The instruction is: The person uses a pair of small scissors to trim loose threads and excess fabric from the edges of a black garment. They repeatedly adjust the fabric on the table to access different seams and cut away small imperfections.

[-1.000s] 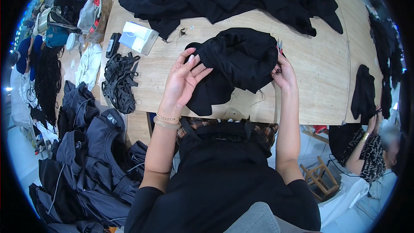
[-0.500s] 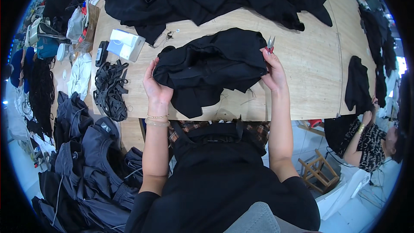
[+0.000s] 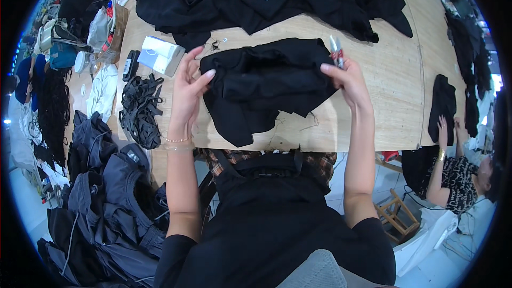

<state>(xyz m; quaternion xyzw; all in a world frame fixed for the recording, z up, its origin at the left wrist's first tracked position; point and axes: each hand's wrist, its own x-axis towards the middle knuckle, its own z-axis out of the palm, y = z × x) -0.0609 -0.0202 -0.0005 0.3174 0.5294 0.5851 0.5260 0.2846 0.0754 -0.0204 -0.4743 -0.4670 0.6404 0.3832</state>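
Note:
A black garment (image 3: 266,77), bunched and folded, lies in front of me on the wooden table. At its left end is my left hand (image 3: 186,88), fingers spread, with the thumb tip at the cloth's edge. I cannot tell whether that thumb presses on the fabric. My right hand (image 3: 352,82) is at the other end, thumb against the cloth. Small scissors with red handles (image 3: 337,56) are held in its curled fingers, blades pointing away from me. Part of the garment's underside is hidden.
More black garments (image 3: 298,0) are heaped across the table's far side. To the left are a white box (image 3: 160,55), a pile of dark straps (image 3: 141,109) and dark grey clothes (image 3: 117,197). A co-worker (image 3: 453,181) at far right touches black cloth (image 3: 441,104).
My left hand has shifted left and spread its fingers. My right hand has moved right and slightly down with the scissors. The co-worker's hand now rests on the cloth at far right.

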